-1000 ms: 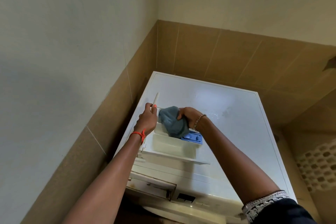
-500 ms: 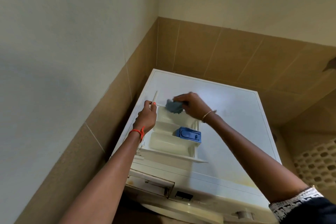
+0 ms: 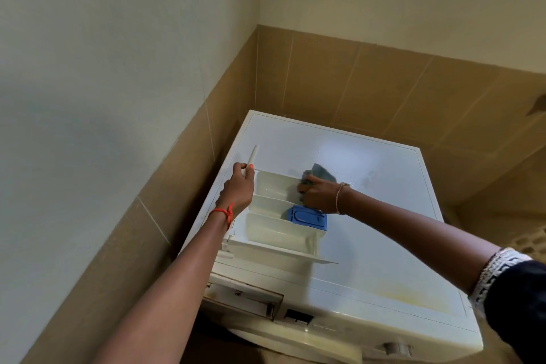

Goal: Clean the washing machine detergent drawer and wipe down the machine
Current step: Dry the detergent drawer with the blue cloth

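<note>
A white detergent drawer (image 3: 274, 230) with a blue insert (image 3: 307, 217) lies on top of the white washing machine (image 3: 369, 245). My left hand (image 3: 239, 189) rests at the drawer's far left corner and grips a thin white stick (image 3: 253, 154) that points up and away. My right hand (image 3: 317, 193) holds a grey-blue cloth (image 3: 322, 173) at the drawer's far right edge, above the blue insert. The cloth's lower part is hidden behind my fingers.
The machine stands in a corner between a tiled left wall (image 3: 147, 216) and a tiled back wall (image 3: 354, 83). The empty drawer slot (image 3: 245, 301) gapes at the machine's front left. A yellowish stain (image 3: 413, 295) marks the lid. A perforated basket (image 3: 531, 242) shows at the right edge.
My right hand carried the cloth from the drawer's middle to its far left end, then across to the far right edge. The blue insert became uncovered. My left hand stayed put.
</note>
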